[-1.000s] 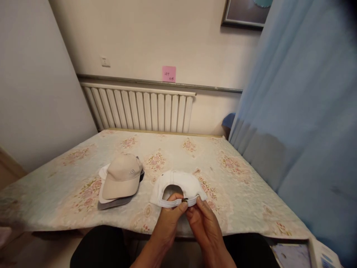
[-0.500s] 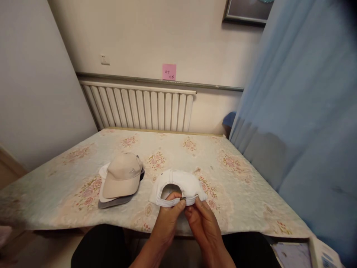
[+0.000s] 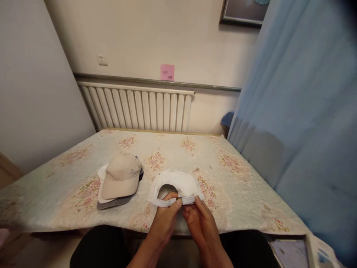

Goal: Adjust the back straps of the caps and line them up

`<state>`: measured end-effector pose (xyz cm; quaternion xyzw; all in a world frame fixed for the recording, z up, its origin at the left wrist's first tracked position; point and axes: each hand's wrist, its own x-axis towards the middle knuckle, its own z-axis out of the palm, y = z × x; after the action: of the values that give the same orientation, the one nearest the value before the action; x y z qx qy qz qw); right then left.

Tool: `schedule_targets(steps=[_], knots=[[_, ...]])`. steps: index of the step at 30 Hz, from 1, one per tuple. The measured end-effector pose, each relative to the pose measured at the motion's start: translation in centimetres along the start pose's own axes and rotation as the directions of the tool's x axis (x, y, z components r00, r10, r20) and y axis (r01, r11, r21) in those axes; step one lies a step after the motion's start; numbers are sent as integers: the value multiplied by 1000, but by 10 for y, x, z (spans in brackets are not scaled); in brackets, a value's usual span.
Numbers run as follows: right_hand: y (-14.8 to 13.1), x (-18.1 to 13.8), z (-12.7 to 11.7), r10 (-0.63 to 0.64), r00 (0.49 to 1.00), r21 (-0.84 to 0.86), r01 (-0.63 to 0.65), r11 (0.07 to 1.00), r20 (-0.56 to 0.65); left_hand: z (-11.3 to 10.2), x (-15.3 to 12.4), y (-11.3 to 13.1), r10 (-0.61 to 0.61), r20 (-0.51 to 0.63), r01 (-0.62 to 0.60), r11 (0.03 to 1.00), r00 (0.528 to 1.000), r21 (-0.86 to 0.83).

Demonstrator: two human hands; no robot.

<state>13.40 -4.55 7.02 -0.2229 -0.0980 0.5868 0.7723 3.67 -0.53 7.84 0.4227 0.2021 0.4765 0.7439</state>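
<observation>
I've got my left hand point(image 3: 164, 219) and right hand point(image 3: 198, 222) both pinching the back strap of the white cap point(image 3: 175, 186) just right of the beige cap point(image 3: 120, 178), so I'd guess next is carefully snugging that strap.

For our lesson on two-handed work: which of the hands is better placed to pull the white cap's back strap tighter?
Probably the right hand: its fingertips pinch the strap's free end, while the left hand steadies the white cap at the band.
</observation>
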Motion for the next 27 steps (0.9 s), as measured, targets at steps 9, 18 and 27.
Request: schedule_targets(steps=[9,18,27], knots=[[0,0,1,39,999,21,-38,999,-15,-3,0,-1,-11,20,12,999,1000,-37],[2,0,1,32,999,23,-31,999,-37,-4,-1,-1,-2,41,3,1000,999,-31],[2,-1,2,37,999,22,-37,999,-25,-3,-2,0,-9,19,9,1000,1000,-2]])
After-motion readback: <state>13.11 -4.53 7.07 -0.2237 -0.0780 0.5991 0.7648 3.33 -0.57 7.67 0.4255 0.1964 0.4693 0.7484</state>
